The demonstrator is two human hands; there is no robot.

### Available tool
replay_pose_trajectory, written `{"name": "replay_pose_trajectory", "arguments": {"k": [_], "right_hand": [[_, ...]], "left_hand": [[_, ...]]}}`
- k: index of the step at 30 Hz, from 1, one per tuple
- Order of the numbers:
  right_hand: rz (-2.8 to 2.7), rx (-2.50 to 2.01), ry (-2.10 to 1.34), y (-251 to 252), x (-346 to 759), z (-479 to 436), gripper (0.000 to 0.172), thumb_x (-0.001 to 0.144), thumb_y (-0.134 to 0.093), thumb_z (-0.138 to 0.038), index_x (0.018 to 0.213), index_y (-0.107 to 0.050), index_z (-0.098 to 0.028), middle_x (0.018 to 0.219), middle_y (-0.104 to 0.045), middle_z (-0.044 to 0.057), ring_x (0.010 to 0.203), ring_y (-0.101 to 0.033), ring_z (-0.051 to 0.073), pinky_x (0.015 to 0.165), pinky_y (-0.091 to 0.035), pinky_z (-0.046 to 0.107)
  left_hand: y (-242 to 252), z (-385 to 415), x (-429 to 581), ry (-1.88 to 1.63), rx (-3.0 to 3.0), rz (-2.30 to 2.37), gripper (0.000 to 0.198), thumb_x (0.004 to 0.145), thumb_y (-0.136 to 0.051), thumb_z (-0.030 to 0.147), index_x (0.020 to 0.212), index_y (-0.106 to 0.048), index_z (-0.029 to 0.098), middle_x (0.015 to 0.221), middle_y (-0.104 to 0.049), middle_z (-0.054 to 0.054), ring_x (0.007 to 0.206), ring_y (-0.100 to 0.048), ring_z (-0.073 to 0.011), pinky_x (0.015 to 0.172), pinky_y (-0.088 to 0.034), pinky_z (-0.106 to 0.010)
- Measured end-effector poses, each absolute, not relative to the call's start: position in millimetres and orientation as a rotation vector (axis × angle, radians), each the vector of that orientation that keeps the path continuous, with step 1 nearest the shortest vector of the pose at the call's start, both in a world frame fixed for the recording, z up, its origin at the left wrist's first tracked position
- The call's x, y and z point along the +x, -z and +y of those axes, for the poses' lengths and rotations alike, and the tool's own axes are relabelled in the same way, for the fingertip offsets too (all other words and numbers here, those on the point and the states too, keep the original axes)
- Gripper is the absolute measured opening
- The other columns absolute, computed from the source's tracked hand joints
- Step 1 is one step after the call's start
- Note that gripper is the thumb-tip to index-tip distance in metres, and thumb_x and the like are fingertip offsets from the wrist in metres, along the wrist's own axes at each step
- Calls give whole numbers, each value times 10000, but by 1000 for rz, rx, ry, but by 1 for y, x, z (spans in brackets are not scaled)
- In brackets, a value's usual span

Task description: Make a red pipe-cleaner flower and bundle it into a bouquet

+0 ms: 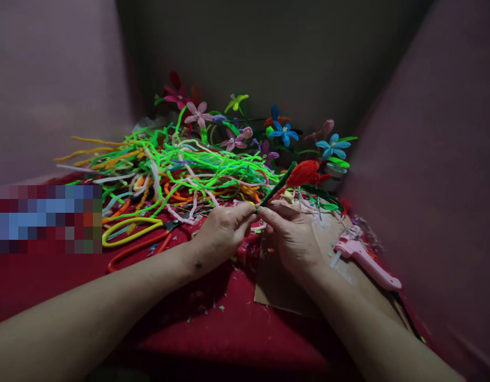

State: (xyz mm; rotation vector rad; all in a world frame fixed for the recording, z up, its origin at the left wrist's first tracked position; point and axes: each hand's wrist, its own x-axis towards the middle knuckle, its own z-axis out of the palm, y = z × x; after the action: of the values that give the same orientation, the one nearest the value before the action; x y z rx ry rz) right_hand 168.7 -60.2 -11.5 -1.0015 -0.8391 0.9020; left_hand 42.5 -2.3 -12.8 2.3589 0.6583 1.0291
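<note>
A red pipe-cleaner flower [303, 174] with dark green fuzzy leaves [283, 183] points up and to the right from between my hands. My left hand [221, 231] pinches the lower end of its green stem between thumb and index finger. Close against it, my right hand [294, 239] grips the same stem, its thumb almost touching the left fingertips. Most of the stem is hidden by the fingers. Below my right hand lies a brown cardboard piece [274, 278] on the red cloth [197, 329].
Loose pipe cleaners [213, 164], mostly bright green, are heaped behind my hands. Finished flowers [284, 132] stand at the back. Scissors [133, 228] with yellow and red handles lie left, and a pink glue gun [368, 262] rests right. A blurred patch covers the left edge.
</note>
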Motion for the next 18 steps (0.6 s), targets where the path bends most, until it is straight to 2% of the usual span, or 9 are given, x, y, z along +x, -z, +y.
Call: {"name": "replay_pose_trajectory", "arguments": {"k": [6, 10, 14, 16, 18], "right_hand": [[-1038, -996, -921, 11, 175, -60, 116, 707, -684, -259, 618, -662, -188, 613, -534, -37, 644, -497, 105, 634, -405, 252], [-1091, -937, -917, 11, 179, -59, 84, 717, -670, -201, 633, -674, -194, 647, -562, -33, 656, -505, 105, 665, -412, 257], [-1062, -892, -1061, 8, 180, -62, 62, 723, -667, -233, 674, -702, -215, 651, -619, -15, 648, -553, 133, 656, -450, 294], [-1069, -891, -1059, 7, 182, -63, 70, 689, -690, -237, 747, -730, -240, 688, -653, -5, 710, -594, 162, 709, -479, 323], [-1102, -881, -1008, 7, 185, -63, 121, 647, -721, -238, 764, -736, -264, 867, -688, 7, 892, -609, 204, 815, -485, 350]], "left_hand": [[-3, -7, 44, -755, 1891, 697, 250, 847, -468, 234, 618, -512, 142, 481, -459, 57, 390, -388, -44, 397, -296, -165], [-8, -8, 42, -686, 1615, 625, 244, 833, -519, 245, 615, -504, 137, 455, -456, 67, 338, -358, -21, 348, -248, -141], [-4, -10, 40, -569, 1311, 441, 189, 839, -532, 251, 702, -562, 124, 497, -494, 53, 318, -345, 0, 322, -195, -115], [-1, -10, 38, -460, 1119, 270, 181, 847, -525, 259, 737, -572, 122, 497, -477, 58, 294, -287, 5, 307, -196, -115], [2, -9, 35, -322, 948, 111, 166, 850, -516, 242, 750, -572, 120, 486, -452, 62, 286, -247, -2, 300, -227, -120]]}}
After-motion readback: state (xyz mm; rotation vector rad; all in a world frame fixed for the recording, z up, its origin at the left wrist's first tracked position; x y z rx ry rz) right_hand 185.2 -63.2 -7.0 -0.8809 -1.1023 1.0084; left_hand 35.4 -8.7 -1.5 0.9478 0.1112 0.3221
